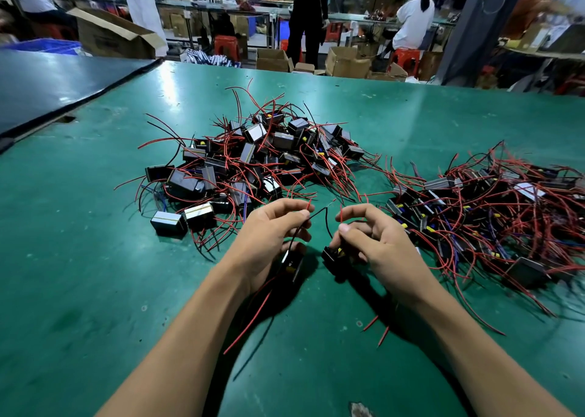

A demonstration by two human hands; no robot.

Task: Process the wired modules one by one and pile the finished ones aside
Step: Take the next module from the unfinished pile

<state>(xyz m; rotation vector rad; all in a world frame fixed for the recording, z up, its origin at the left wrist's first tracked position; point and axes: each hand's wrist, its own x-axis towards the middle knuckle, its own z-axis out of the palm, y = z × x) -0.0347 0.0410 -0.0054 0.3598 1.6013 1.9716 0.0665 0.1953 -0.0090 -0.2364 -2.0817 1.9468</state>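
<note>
On the green table (95, 258) my left hand (269, 239) grips a small black wired module (292, 263) low in its palm and pinches that module's red and black wires at the fingertips. My right hand (376, 242) holds a second black module (334, 256) with a yellow part, and pinches a red wire between thumb and forefinger. The two hands sit close together, just in front of a big heap of black modules with red and black wires (253, 157). A second heap of wired modules (493, 214) lies to the right of my right hand.
A darker table top (57, 81) adjoins at the far left, with a seam between them. Loose red wire ends (376, 328) lie under my right forearm. Beyond the table's far edge are cardboard boxes (345, 62), red stools and people at other benches.
</note>
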